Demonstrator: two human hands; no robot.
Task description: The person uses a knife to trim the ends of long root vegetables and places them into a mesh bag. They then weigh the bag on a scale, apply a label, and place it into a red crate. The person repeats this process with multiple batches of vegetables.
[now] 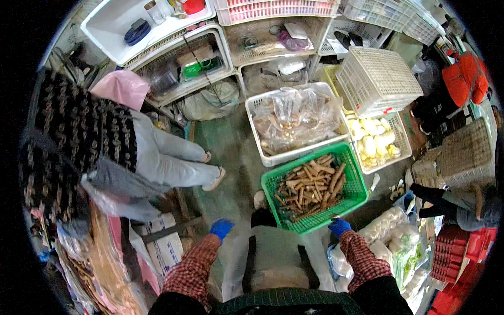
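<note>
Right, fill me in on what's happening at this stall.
A person in blue gloves stands over a green basket of brown root sticks on the floor. The right hand is at the basket's near rim; the left hand hangs free, holding nothing. Behind are a white crate of clear bags and another with pale vegetables. A co-worker stands to the left.

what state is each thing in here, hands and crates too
left hand: blue glove, empty, free of any crate
right hand: blue glove, at the green crate's near rim
green crate: partly filled with brown roots
white crate: holds clear bags
stacked white baskets: upside down, tilted
</note>
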